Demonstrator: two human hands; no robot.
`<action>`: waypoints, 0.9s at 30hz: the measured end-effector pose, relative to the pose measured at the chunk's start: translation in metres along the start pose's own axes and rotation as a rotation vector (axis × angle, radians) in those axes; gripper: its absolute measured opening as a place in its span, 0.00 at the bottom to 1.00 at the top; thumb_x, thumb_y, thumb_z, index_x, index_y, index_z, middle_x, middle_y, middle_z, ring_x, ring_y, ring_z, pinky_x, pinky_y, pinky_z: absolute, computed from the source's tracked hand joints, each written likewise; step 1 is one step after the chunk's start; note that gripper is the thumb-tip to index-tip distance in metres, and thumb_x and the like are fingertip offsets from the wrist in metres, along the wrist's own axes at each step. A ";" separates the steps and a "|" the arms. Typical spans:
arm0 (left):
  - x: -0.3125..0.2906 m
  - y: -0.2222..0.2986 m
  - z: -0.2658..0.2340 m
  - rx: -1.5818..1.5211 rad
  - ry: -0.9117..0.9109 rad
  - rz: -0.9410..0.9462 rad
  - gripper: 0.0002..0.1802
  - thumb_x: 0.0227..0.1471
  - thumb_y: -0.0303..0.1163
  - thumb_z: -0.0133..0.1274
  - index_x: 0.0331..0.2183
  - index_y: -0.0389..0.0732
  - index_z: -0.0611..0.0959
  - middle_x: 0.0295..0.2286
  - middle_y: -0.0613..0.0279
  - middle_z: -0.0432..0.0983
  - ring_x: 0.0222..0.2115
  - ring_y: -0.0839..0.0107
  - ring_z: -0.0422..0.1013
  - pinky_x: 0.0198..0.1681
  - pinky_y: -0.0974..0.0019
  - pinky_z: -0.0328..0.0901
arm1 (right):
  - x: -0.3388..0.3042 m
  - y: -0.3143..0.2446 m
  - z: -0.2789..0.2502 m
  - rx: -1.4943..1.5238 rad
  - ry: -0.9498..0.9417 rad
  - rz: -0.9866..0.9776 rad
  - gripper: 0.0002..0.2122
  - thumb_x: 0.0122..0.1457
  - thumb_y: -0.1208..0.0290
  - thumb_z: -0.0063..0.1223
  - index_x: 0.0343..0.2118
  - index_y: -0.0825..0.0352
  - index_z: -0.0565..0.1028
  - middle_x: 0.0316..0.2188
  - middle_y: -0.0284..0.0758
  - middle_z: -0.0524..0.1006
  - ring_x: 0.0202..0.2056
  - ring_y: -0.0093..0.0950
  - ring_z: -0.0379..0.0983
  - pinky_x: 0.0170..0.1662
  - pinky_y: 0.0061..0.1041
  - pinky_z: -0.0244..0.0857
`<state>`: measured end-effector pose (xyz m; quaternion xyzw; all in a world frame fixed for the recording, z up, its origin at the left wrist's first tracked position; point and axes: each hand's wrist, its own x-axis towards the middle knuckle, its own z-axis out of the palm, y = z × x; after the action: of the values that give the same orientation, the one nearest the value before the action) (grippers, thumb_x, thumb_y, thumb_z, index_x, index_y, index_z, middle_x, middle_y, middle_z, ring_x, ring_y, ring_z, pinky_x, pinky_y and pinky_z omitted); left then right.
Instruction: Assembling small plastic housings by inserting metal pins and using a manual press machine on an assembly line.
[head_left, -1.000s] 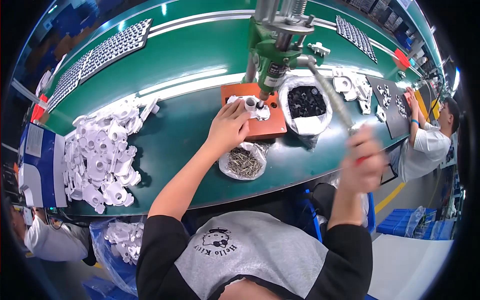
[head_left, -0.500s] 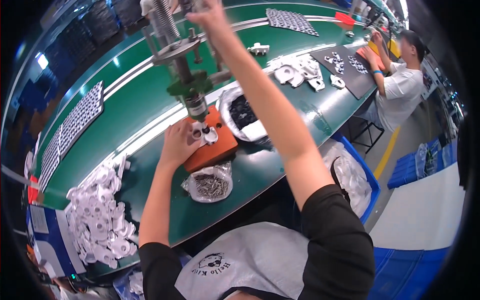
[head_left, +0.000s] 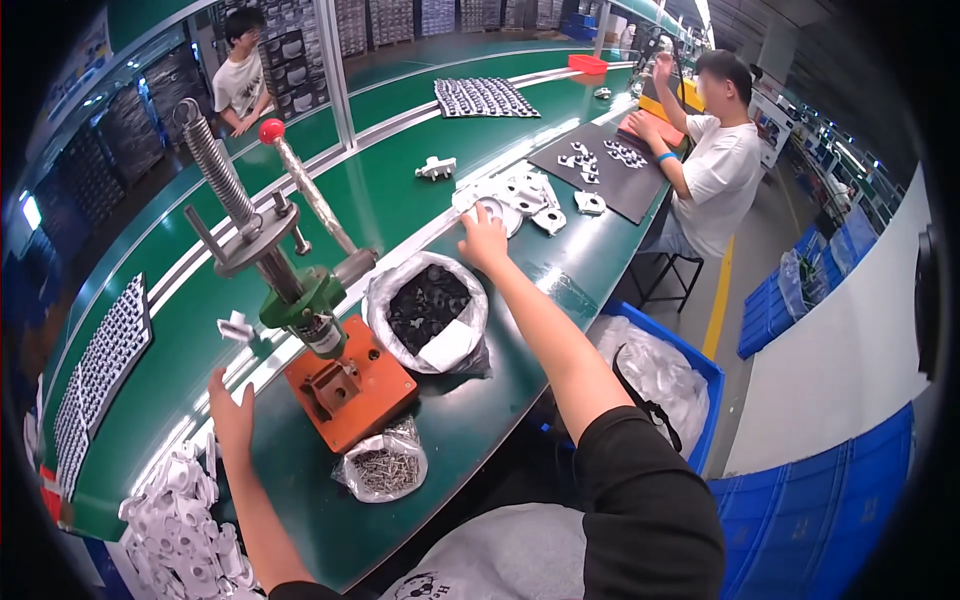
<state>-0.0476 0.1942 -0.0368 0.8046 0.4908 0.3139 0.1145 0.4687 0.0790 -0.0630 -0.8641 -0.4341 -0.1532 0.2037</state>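
Note:
My left hand (head_left: 232, 415) is empty with its fingers apart, left of the orange press base (head_left: 375, 395). Just beyond its fingertips, a white plastic part (head_left: 237, 327) shows over the green belt. To the right, my right hand (head_left: 484, 240) reaches to the near edge of a group of white plastic parts (head_left: 535, 188); its fingers look spread against one of them. Between my hands stands a green hand press (head_left: 305, 305) with a coil spring and a red-knobbed lever (head_left: 310, 185). The metal fixture (head_left: 332, 386) on the base holds no white part.
A bag of black pieces (head_left: 425, 305) and a bag of metal pins (head_left: 385, 470) flank the base. White parts are heaped (head_left: 185, 525) at lower left. A co-worker (head_left: 715, 150) sits at right by a dark mat (head_left: 610, 170). A blue crate (head_left: 705, 390) stands below the table edge.
My right hand has left the press lever for the white parts at right. My left hand has moved left off the fixture, whose white part is gone. The view has shifted.

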 end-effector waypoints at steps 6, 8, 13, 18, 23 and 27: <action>-0.079 -0.026 -0.052 0.767 -0.252 -0.375 0.42 0.41 0.43 0.60 0.56 0.43 0.61 0.56 0.42 0.52 0.57 0.44 0.50 0.55 0.45 0.50 | 0.015 -0.001 0.033 -0.073 -0.185 0.132 0.36 0.44 0.58 0.56 0.57 0.65 0.56 0.60 0.41 0.55 0.58 0.62 0.44 0.55 0.56 0.50; -0.094 -0.056 -0.049 0.534 -0.073 -0.136 0.28 0.45 0.33 0.53 0.51 0.43 0.69 0.43 0.46 0.72 0.44 0.54 0.69 0.45 0.51 0.60 | 0.016 0.017 0.049 -0.124 -0.064 0.018 0.23 0.48 0.61 0.51 0.47 0.64 0.65 0.45 0.42 0.70 0.49 0.52 0.64 0.51 0.47 0.58; -0.088 -0.052 -0.046 0.439 0.083 -0.094 0.15 0.45 0.27 0.47 0.40 0.41 0.75 0.28 0.52 0.76 0.29 0.54 0.72 0.33 0.53 0.62 | 0.019 0.045 0.060 -0.190 0.013 -0.069 0.12 0.58 0.70 0.36 0.41 0.64 0.70 0.29 0.44 0.76 0.30 0.44 0.75 0.33 0.42 0.68; -0.090 -0.042 -0.053 0.314 0.204 -0.080 0.21 0.45 0.31 0.49 0.44 0.38 0.71 0.36 0.49 0.72 0.40 0.54 0.67 0.41 0.54 0.61 | 0.005 0.014 0.013 -0.158 -0.030 -0.079 0.29 0.48 0.53 0.56 0.49 0.64 0.62 0.33 0.48 0.76 0.35 0.45 0.75 0.36 0.42 0.68; -0.090 -0.064 -0.033 0.759 0.059 -0.196 0.28 0.44 0.40 0.53 0.47 0.38 0.71 0.45 0.39 0.65 0.52 0.42 0.56 0.52 0.42 0.50 | 0.002 0.019 0.007 -0.290 -0.297 0.029 0.23 0.48 0.50 0.53 0.37 0.67 0.75 0.37 0.46 0.76 0.40 0.45 0.73 0.41 0.43 0.68; -0.091 -0.058 -0.030 0.727 -0.037 -0.185 0.27 0.43 0.42 0.55 0.44 0.38 0.72 0.46 0.37 0.64 0.53 0.38 0.54 0.53 0.37 0.47 | -0.014 0.032 0.006 -0.252 -0.270 -0.022 0.20 0.47 0.57 0.55 0.39 0.66 0.73 0.38 0.49 0.75 0.40 0.47 0.73 0.42 0.41 0.68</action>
<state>-0.1369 0.1409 -0.0773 0.7506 0.6386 0.0927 -0.1420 0.4875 0.0546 -0.0812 -0.8907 -0.4442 -0.0913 0.0319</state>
